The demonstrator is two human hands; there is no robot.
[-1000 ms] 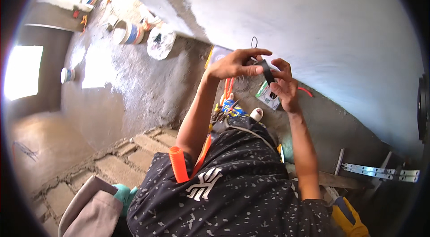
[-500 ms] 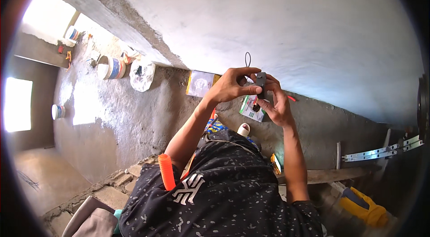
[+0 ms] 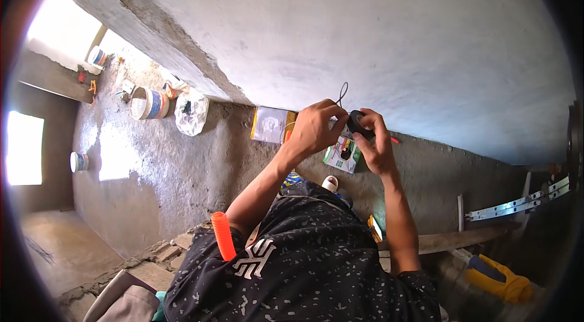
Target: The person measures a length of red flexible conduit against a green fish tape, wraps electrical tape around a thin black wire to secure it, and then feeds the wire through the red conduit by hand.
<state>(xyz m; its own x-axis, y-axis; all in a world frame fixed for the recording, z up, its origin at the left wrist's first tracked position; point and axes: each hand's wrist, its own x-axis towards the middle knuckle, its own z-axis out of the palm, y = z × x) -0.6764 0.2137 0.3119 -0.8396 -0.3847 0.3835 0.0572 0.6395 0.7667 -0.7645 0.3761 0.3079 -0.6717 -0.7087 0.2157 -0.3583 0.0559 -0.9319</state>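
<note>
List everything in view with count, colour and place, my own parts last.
Roll: 1, black, centre
Wire loop: 1, dark, above the roll
Carton: 1, white and green, floor below the roll
Flat package: 1, grey with yellow edge, left of carton
Buckets: 3, white with blue, left
Plastic bag: 1, whitish, beside one bucket
Ribbed tube: 1, orange, lower left of centre
Metal strip: at least 1, silvery, right
Unclear item: 1, yellow and blue, lower right
Cloth: 1, grey, lower left
Wall: 1, pale grey, top
Slipper: 1, white, below carton
Shirt: 1, black with pale specks, bottom
Left hand: 1, bare, beside roll
Right hand: 1, bare, holding roll
</note>
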